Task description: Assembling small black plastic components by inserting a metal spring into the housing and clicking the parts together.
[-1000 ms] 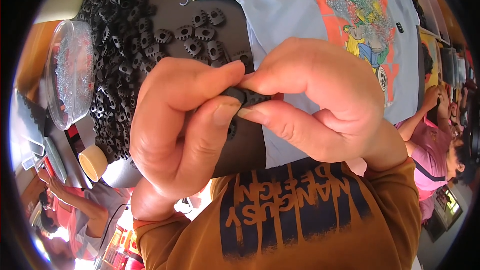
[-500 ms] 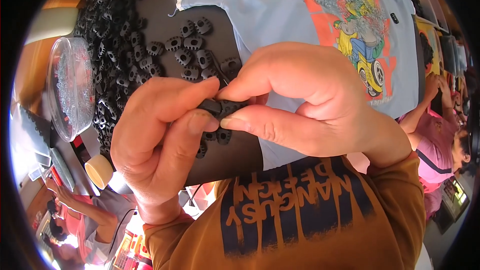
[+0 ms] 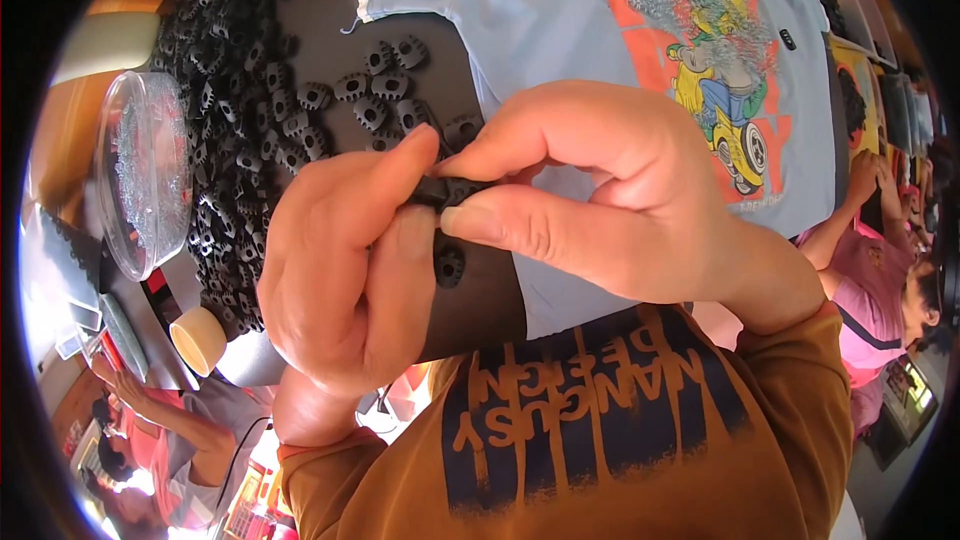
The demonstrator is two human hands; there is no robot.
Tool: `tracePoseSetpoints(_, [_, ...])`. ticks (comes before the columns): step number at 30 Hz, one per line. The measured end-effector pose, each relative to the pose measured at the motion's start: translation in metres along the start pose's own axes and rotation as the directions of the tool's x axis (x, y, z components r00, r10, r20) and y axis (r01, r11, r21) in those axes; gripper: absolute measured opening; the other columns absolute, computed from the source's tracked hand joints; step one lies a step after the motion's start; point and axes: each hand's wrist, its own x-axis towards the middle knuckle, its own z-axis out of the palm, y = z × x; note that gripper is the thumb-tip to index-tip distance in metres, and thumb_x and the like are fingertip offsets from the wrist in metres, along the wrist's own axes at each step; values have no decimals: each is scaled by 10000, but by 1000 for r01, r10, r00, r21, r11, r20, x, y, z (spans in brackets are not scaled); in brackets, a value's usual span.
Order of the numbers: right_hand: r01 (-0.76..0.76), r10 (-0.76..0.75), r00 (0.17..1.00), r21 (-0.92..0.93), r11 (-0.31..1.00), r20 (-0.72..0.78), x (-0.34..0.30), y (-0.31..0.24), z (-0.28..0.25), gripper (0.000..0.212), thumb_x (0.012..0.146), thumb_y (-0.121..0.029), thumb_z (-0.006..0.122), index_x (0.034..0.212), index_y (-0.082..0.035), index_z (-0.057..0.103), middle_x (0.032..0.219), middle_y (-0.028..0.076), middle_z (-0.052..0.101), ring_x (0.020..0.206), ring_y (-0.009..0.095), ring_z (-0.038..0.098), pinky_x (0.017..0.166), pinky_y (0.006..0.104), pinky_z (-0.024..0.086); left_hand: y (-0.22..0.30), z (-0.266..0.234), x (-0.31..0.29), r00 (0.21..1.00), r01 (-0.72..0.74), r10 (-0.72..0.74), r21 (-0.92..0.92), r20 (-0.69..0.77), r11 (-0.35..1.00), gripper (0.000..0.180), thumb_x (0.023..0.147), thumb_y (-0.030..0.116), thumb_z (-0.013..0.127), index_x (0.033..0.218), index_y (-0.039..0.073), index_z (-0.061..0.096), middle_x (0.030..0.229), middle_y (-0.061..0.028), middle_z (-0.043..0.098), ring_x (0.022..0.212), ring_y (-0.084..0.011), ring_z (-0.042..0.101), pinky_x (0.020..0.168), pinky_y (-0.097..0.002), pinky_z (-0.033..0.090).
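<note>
- At the left, a clear round tub [image 3: 108,175] holds many small silvery bits [image 3: 155,180]; it is just beside the heap of black parts [image 3: 230,100].
- Nearer, also at the left, is a pale yellow round thing [image 3: 198,340]; whether it holds anything, I cannot tell.
- The left hand [image 3: 340,270] and right hand [image 3: 640,200] meet in the middle, both pinching a small black piece [image 3: 432,192] between thumb and forefinger, above the desk [image 3: 325,15]. Whether it is one part or two joined, the fingers hide.
- Loose black parts [image 3: 390,85] lie beyond the left hand, right of the heap; one more [image 3: 450,265] lies on the near side of the held piece.
- A light blue shirt [image 3: 530,20] covers the right of the desk, partly behind the right hand. More silvery bits lie across its print [image 3: 700,70], and a small black strip [image 3: 787,39] lies near its right edge.
- Bare dark desk shows at the far side between heap and shirt, and along the near edge, close to the person's brown top [image 3: 400,480].
</note>
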Motion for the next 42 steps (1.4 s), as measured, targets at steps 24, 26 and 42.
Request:
tracePoseSetpoints(24, [-86, 223, 965, 644, 760, -135, 9, 7, 21, 159, 630, -106, 765, 701, 15, 690, 649, 72, 652, 628, 137, 605, 558, 299, 467, -8, 14, -14, 948, -61, 234, 598, -215, 799, 292, 920, 154, 637, 1153, -23, 634, 1110, -129, 673, 978, -280, 642, 858, -361, 506])
tracePoseSetpoints(26, [-86, 212, 969, 627, 775, -129, 9, 6, 20, 156, 629, -106, 766, 698, 13, 692, 645, 70, 651, 627, 140, 607, 559, 299, 467, -10, 14, -13, 947, -74, 239, 578, -216, 813, 297, 918, 152, 640, 1157, -25, 630, 1121, -132, 669, 982, -282, 641, 861, -361, 505])
tracePoseSetpoints(42, [-50, 96, 992, 466, 884, -76, 17, 13, 14, 174, 646, -144, 789, 731, -10, 717, 689, 65, 686, 666, 125, 639, 601, 270, 489, -11, 10, -13, 944, -175, 291, 513, -155, 840, 289, 900, 74, 655, 1165, -37, 617, 1126, -140, 667, 975, -296, 643, 857, -367, 504])
